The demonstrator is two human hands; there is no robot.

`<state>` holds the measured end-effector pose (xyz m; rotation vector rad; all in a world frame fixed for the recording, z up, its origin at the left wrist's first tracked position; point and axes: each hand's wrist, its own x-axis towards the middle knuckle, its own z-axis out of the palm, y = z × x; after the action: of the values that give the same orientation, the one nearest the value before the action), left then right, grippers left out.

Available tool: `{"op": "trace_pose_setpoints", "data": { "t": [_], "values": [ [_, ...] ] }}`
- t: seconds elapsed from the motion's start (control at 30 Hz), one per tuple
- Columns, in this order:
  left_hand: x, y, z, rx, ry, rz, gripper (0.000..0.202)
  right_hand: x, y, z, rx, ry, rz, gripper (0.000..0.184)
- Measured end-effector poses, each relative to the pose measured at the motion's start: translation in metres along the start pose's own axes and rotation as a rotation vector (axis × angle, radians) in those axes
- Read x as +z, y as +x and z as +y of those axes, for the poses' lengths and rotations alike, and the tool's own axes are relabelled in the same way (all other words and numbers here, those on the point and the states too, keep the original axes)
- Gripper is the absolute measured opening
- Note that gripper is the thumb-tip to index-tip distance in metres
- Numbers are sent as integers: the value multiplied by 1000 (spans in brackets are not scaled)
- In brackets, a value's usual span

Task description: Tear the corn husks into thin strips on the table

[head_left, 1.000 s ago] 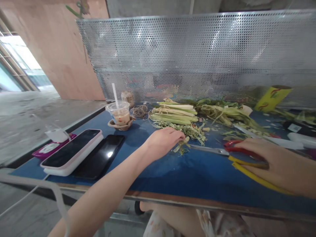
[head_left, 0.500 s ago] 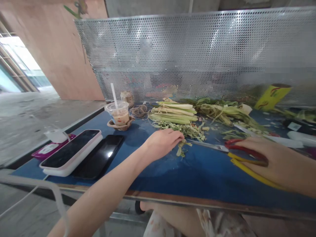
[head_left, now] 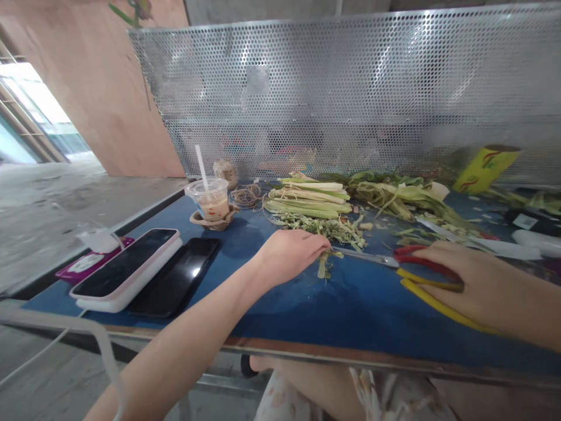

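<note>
My left hand pinches a small bunch of green plant scraps just above the blue table, its fingers closed on the stems. My right hand grips the red and yellow handles of long scissors; the metal blades point left and their tip reaches the scraps. Behind lies a heap of shredded cuttings and a neat bundle of pale green stalks.
Two phones lie at the table's left, beside a pink box and white cable. An iced drink cup with straw, a twine coil, leaf husks and a yellow cup stand before the perforated metal screen.
My left hand has raised the scraps slightly and drawn them a little back. The scissors have slid left, so the blade tip now meets the bunch.
</note>
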<state>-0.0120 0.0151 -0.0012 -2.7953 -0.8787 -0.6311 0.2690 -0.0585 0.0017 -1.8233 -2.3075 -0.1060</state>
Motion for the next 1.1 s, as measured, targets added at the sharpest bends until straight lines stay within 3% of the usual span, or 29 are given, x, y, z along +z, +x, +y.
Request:
{"op": "trace_pose_setpoints", "data": {
  "t": [0.23, 0.4, 0.57, 0.73, 0.93, 1.1],
  "values": [
    [2, -2, -3, 136, 146, 16, 21, -5, 6, -13, -23, -26, -5, 43],
    [-1, 2, 2, 37, 173, 178, 15, -8, 8, -18, -39, -26, 17, 42],
    [-1, 5, 1, 154, 164, 296, 18, -5, 6, -18, -34, -30, 0, 39],
    [3, 4, -5, 136, 128, 373, 16, -4, 2, -16, -47, -35, -18, 35],
    [3, 3, -6, 102, 74, 359, 15, -7, 0, -20, -70, -29, 5, 35],
    [1, 3, -5, 93, 9, 321, 19, -4, -2, -19, -43, -2, -55, 41]
  ]
}}
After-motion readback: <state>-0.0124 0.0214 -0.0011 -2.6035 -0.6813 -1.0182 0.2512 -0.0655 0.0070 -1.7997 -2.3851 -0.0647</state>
